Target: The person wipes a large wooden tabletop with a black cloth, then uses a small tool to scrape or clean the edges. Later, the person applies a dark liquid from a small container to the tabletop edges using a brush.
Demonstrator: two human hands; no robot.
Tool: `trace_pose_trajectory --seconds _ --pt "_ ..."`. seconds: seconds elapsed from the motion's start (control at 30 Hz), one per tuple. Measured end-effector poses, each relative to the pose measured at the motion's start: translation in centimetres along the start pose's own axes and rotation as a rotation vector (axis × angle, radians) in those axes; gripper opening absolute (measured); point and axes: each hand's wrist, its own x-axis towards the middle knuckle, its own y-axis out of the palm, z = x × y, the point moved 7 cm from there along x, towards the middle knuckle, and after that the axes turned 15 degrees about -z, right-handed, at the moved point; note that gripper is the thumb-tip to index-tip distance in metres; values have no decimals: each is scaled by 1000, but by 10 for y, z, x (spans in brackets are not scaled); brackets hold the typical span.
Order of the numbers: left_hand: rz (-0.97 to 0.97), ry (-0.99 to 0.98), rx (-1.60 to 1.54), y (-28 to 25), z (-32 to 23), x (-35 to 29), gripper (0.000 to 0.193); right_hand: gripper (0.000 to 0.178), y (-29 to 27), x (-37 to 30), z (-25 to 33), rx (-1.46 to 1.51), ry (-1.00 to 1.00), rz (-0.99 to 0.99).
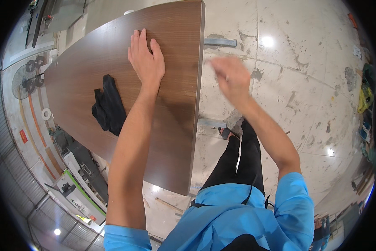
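Observation:
A large dark brown wood-grain board [175,138] fills the middle and left of the view. My left hand [148,62] lies flat on its top, fingers stretched forward and thumb apart. Beside my left forearm, a crumpled black cloth [110,106] rests on the board. Just off the board's right edge [198,96] is my right hand [233,79], smeared by motion. Its fingers look curled together near the edge; what is between them, if anything, is too blurred to make out.
Grey metal supports [219,42] stick out from under the board's right side. The stained pale floor [297,92] spreads to the right. At the far left stand a fan [27,79] and a white-and-green machine [79,198]. Assorted items [366,98] line the right rim.

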Motion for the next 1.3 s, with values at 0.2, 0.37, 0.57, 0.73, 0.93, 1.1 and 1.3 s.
trace_pose_trajectory --seconds 0.2,0.37,0.57,0.73,0.93,1.1,1.3 --pt "-22 29 -34 1 1 2 48 35 21 0 -13 -31 -113 -15" --pt "-54 32 -34 1 3 -1 48 31 -13 -74 57 136 -29 181" --pt "-56 40 -49 4 5 0 50 29 1 -5 -4 -31 72 -150" --pt "-43 40 -50 6 8 1 50 29 16 -8 3 -41 37 -91" --pt "-38 20 -13 5 5 0 50 27 1 -15 14 -10 116 -76" --pt "-36 26 -17 4 5 2 50 28 22 7 -23 17 147 -177" --pt "-63 33 -34 4 5 -1 49 34 -7 -53 41 117 76 111"
